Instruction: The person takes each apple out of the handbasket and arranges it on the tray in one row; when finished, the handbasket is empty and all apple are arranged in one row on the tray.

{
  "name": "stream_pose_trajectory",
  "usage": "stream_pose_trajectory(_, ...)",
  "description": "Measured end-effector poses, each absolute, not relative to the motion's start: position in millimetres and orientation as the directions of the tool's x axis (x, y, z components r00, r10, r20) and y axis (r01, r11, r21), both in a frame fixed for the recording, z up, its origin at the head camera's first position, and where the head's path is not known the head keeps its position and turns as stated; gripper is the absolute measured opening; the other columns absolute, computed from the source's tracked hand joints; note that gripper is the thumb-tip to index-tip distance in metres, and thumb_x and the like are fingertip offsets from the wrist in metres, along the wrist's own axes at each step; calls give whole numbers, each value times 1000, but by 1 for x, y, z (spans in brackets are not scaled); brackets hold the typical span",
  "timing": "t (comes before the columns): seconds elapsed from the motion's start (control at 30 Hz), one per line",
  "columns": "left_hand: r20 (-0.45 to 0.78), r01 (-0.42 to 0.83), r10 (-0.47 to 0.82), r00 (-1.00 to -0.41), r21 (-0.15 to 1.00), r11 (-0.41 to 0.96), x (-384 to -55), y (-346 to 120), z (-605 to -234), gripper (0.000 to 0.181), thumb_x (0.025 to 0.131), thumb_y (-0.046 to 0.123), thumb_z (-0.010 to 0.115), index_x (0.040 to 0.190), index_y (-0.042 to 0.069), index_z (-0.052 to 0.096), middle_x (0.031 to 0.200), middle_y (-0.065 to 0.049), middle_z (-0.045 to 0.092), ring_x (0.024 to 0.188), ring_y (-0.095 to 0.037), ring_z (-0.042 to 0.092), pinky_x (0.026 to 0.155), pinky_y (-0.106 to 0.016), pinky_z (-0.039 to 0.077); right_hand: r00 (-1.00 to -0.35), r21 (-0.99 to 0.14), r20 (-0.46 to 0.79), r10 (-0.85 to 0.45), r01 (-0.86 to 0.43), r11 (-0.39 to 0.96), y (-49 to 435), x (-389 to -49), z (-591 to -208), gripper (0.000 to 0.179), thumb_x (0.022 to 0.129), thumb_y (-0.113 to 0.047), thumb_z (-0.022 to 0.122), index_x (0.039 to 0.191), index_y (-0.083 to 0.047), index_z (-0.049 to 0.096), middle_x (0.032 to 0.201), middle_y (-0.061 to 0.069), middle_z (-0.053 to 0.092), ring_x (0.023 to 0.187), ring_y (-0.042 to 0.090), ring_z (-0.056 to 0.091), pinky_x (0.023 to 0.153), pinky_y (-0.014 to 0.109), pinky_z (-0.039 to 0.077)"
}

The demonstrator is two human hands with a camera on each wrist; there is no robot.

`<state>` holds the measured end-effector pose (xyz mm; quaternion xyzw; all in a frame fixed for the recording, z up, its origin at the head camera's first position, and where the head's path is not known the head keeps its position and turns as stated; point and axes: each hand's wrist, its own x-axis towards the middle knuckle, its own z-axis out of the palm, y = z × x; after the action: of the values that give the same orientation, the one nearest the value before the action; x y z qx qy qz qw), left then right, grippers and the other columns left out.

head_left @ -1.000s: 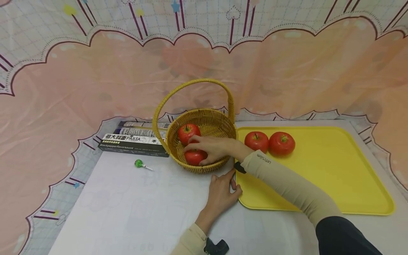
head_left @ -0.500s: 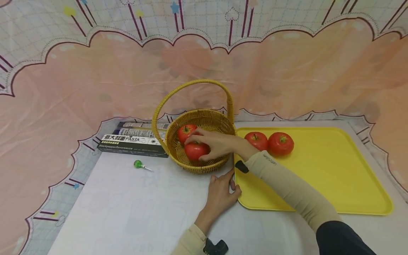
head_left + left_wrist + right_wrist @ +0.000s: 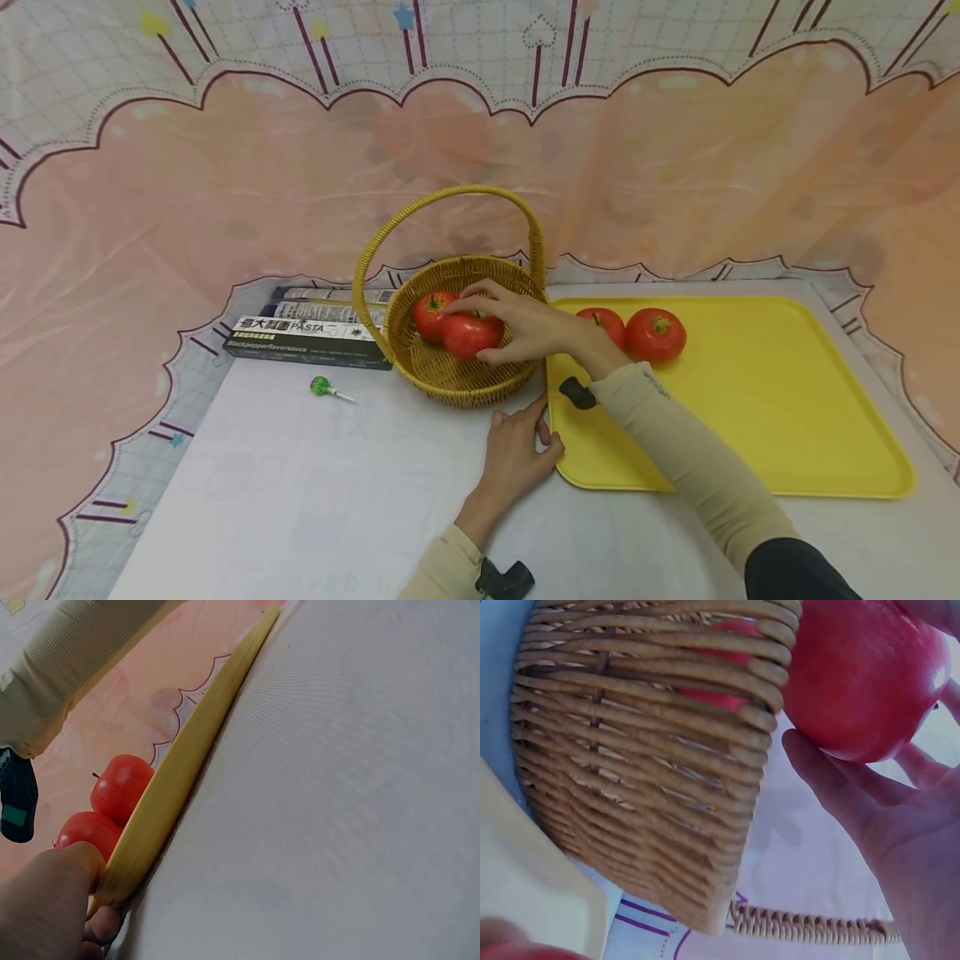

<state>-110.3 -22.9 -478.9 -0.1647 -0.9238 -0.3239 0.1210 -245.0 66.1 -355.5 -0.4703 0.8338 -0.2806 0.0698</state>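
My right hand (image 3: 525, 327) grips a red apple (image 3: 866, 675), its fingers curled round it. In the right wrist view this apple is above the rim of the wicker basket (image 3: 645, 772). A second red apple (image 3: 432, 315) lies inside the basket, at its left. My left hand (image 3: 517, 450) pinches the near left corner of the yellow tray (image 3: 757, 400); in the left wrist view its thumb is above the rim and a finger below. Two more apples, one (image 3: 656, 335) at the right and one (image 3: 604, 323) partly hidden by my right forearm, sit on the tray.
A dark pasta box (image 3: 307, 342) and packages (image 3: 315, 310) behind it lie left of the basket. A green lollipop (image 3: 322, 387) lies on the white table (image 3: 315, 492) before them. The basket's tall handle (image 3: 450, 193) arches up, and a patterned cloth (image 3: 300, 183) hangs behind.
My right hand has lifted the apple from the front of the basket, moving it up and slightly right. My left hand has stayed at the tray's corner.
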Motion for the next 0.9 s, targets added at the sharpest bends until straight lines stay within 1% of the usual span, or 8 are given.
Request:
stream_pose_trajectory(0.2, 346, 394, 230, -909, 540, 744, -111, -23, -481, 51, 75, 21, 63, 125, 9, 60, 62, 14, 55, 64, -1, 52, 69, -22, 25, -589, -575, 157, -793, -707, 411, 78, -243, -354, 63, 81, -36, 68, 138, -37, 42, 140, 2, 31, 119, 23, 47, 96, 43, 45)
stream_pose_trajectory(0.37, 350, 393, 226, -909, 539, 745, -111, -23, -481, 50, 75, 21, 63, 124, 8, 61, 62, 14, 55, 64, -2, 52, 69, -23, 25, -629, -635, 148, -763, -652, 415, 89, -239, -354, 63, 81, -37, 69, 137, -40, 42, 140, 0, 29, 120, 22, 46, 97, 44, 45)
stream_pose_trajectory(0.5, 342, 388, 226, -912, 543, 745, -111, -23, -481, 52, 75, 21, 62, 126, 9, 60, 62, 13, 55, 63, -2, 52, 69, -23, 25, -655, -663, 159, -739, -625, 412, 98, -236, -355, 62, 80, -37, 70, 136, -42, 42, 141, -4, 29, 121, 21, 46, 97, 45, 45)
stream_pose_trajectory(0.67, 332, 384, 229, -915, 545, 745, -111, -24, -480, 53, 76, 21, 62, 127, 9, 59, 62, 13, 55, 63, -2, 51, 69, -23, 26, -674, -681, 172, -718, -608, 407, 109, -231, -359, 64, 81, -38, 71, 136, -43, 40, 149, -12, 25, 130, 18, 40, 100, 46, 43)
stream_pose_trajectory(0.8, 323, 382, 233, -917, 547, 745, -111, -24, -480, 52, 76, 22, 62, 127, 9, 59, 63, 14, 55, 64, -2, 51, 69, -23, 26, -678, -699, 219, -702, -611, 372, 118, -227, -363, 65, 81, -38, 70, 139, -39, 39, 150, -13, 26, 133, 16, 37, 100, 45, 43)
stream_pose_trajectory(0.9, 315, 378, 235, -920, 549, 745, -111, -24, -479, 52, 77, 22, 62, 127, 9, 59, 64, 14, 54, 63, -2, 51, 70, -23, 26, -679, -707, 268, -684, -621, 339, 123, -224, -365, 67, 81, -34, 70, 140, -34, 39, 150, -9, 28, 130, 16, 39, 96, 43, 46)
